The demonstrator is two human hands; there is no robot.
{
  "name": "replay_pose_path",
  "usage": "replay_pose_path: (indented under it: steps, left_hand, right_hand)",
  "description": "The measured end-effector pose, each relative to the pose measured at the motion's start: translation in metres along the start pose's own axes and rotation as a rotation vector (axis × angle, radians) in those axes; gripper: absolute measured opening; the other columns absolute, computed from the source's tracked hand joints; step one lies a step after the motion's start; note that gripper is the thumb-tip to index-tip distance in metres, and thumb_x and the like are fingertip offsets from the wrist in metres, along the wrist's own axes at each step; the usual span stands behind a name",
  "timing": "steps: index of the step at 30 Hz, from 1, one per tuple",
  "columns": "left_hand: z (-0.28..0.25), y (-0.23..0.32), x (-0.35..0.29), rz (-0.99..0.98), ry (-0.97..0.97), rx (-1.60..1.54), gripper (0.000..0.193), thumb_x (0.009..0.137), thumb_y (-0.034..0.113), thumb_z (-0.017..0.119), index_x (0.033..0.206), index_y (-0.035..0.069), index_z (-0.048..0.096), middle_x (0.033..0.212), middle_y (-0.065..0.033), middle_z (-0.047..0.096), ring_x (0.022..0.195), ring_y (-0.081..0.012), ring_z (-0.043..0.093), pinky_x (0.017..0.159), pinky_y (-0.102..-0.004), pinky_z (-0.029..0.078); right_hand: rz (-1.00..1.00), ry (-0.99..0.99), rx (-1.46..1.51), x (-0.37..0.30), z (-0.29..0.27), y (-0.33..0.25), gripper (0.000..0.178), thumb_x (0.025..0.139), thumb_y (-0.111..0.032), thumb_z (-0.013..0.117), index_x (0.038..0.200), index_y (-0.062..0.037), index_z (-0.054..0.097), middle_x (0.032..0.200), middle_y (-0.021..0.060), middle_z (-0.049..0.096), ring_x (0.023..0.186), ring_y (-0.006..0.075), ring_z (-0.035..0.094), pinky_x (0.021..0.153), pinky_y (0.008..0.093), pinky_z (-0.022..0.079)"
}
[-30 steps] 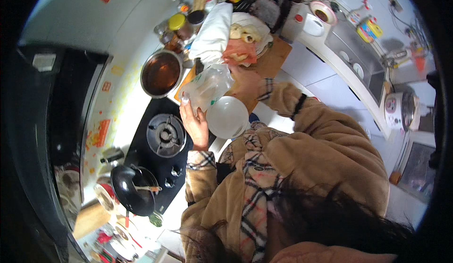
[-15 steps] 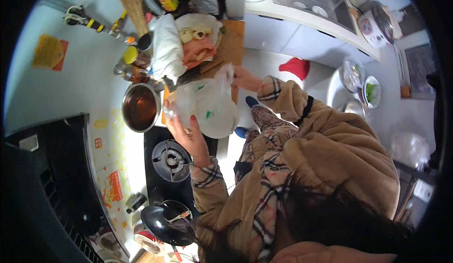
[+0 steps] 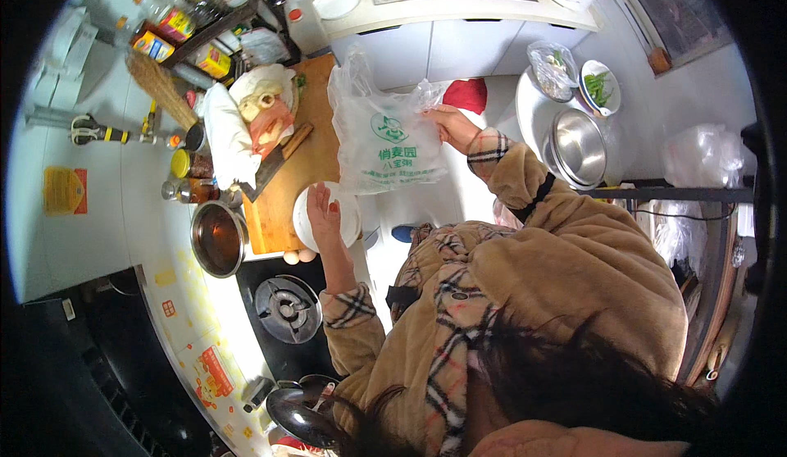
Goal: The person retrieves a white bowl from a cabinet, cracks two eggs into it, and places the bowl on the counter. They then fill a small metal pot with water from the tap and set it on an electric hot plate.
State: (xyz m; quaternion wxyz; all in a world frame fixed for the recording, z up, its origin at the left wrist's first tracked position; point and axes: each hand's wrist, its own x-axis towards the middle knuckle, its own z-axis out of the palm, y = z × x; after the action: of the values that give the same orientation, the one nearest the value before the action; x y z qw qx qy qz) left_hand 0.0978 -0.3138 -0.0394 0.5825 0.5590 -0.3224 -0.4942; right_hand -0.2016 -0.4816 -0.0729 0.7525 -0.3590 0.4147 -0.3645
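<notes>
A thin white plastic bag (image 3: 354,150) with green print hangs from my right hand (image 3: 456,126), its fingers closed on the bag's right edge. My left hand (image 3: 325,209) lies over a round white plate (image 3: 350,221), fingers stretched and holding nothing. The plate sits at the near right corner of a wooden cutting board (image 3: 310,147). Farther up the board lie a cleaver (image 3: 266,170), a white cloth-like bundle (image 3: 229,133) and pale food pieces (image 3: 264,106) on white and orange-red wrapping.
A pot of brown liquid (image 3: 220,240) stands left of the board, by seasoning jars (image 3: 190,164). Eggs (image 3: 300,255) rest near the gas burner (image 3: 287,309); a dark wok (image 3: 299,412) sits nearer. On the right are metal bowls (image 3: 580,147) and a bowl of greens (image 3: 601,88).
My right hand has carried the bag off the plate, away to the right of the board. My left hand has let go of the bag and stays over the plate. The view has shifted rightward.
</notes>
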Motion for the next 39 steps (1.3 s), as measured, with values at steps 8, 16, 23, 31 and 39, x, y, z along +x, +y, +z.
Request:
replay_pose_path:
  steps: [8, 16, 23, 31, 39]
  left_hand:
    - [0.088, -0.029, -0.069, -0.123, -0.159, 0.029, 0.060, 0.102, 0.019, 0.055, 0.153, 0.001, 0.028, 0.153, -0.0162, 0.037, 0.140, -0.0281, 0.038, 0.115, -0.0396, 0.031]
    - [0.167, -0.084, -0.143, -0.233, -0.327, 0.161, 0.053, 0.102, 0.019, 0.054, 0.149, 0.002, 0.037, 0.145, -0.0136, 0.047, 0.131, -0.0264, 0.047, 0.110, -0.0411, 0.040]
    - [0.256, -0.105, -0.166, -0.255, -0.600, 0.199, 0.049, 0.102, 0.018, 0.052, 0.145, 0.001, 0.039, 0.141, -0.0139, 0.050, 0.130, -0.0255, 0.048, 0.108, -0.0397, 0.039]
    - [0.289, -0.074, -0.178, -0.185, -0.932, 0.261, 0.040, 0.100, 0.020, 0.054, 0.136, 0.001, 0.050, 0.136, -0.0098, 0.053, 0.123, -0.0228, 0.053, 0.106, -0.0375, 0.042]
    - [0.277, -0.068, -0.184, -0.038, -1.109, 0.331, 0.034, 0.101, 0.016, 0.052, 0.131, 0.001, 0.054, 0.130, -0.0077, 0.055, 0.120, -0.0175, 0.054, 0.100, -0.0300, 0.046]
  right_hand:
    - [-0.043, 0.310, 0.117, -0.091, -0.099, 0.034, 0.028, 0.096, -0.027, 0.062, 0.108, -0.0022, 0.066, 0.066, 0.0004, 0.056, 0.050, 0.0108, 0.051, 0.047, 0.0283, 0.047]
    - [-0.250, 0.457, 0.246, -0.280, -0.189, 0.067, 0.032, 0.102, -0.021, 0.049, 0.127, -0.0002, 0.054, 0.112, 0.0180, 0.066, 0.076, 0.0331, 0.073, 0.061, 0.0389, 0.061]
    - [-0.494, 0.707, 0.296, -0.443, -0.248, 0.072, 0.027, 0.104, -0.019, 0.046, 0.118, 0.0013, 0.058, 0.087, 0.0182, 0.070, 0.069, 0.0296, 0.073, 0.060, 0.0382, 0.063]
    - [-0.823, 1.012, 0.448, -0.631, -0.189, 0.113, 0.022, 0.102, -0.019, 0.051, 0.112, -0.0019, 0.061, 0.081, 0.0073, 0.067, 0.060, 0.0181, 0.066, 0.055, 0.0306, 0.057]
    - [-1.476, 1.751, -0.176, -0.742, -0.071, -0.001, 0.026, 0.101, -0.017, 0.053, 0.116, 0.0032, 0.059, 0.094, 0.0141, 0.070, 0.077, 0.0271, 0.072, 0.070, 0.0349, 0.060]
